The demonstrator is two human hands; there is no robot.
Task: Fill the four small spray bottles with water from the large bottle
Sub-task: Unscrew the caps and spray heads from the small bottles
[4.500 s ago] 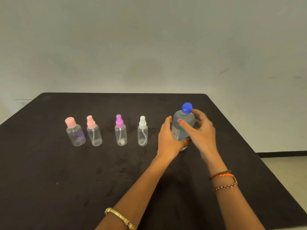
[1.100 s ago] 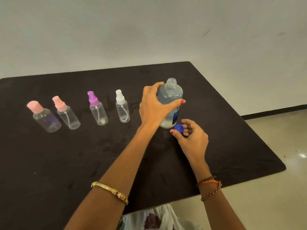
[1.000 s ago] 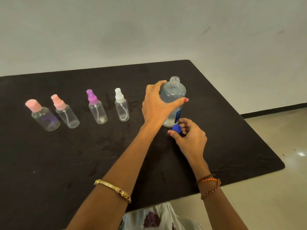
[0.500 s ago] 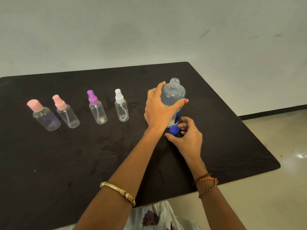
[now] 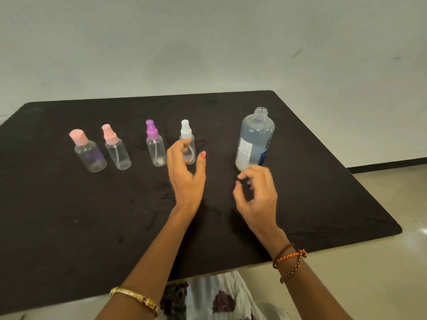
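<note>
Right now the dark surface (image 5: 69, 227) fills most of the frame, and your large bottle (image 5: 255, 140) stands upright at centre right, its neck open and no cap on it, water reaching well up its body. Nobody is holding it, so a knock from your right wrist as you reach across could tip it and spill the lot, I'd judge.

Your left hand (image 5: 186, 174) hovers at the centre of the frame, fingers (image 5: 182, 146) spread apart and empty, reaching toward the white-topped spray bottle (image 5: 187, 144) just behind them; I can't tell whether they touch it. Your right hand (image 5: 256, 192) sits just below the large bottle, its fingers loosely curled with nothing visibly pinched. The blue cap isn't visible anywhere here, so it may be hidden under that hand.

To the left along the same row stand the purple-topped spray bottle (image 5: 155, 144), the pink-nozzled spray bottle (image 5: 116, 148) and the pink-capped bottle (image 5: 87, 152), all closed and seemingly empty.

These small bottles look light and narrow-based: a clumsy grab could topple one into its neighbour, since they stand near each other. Pouring from a wide neck into such small openings invites overflow onto the surface, so you should tilt slowly.
</note>
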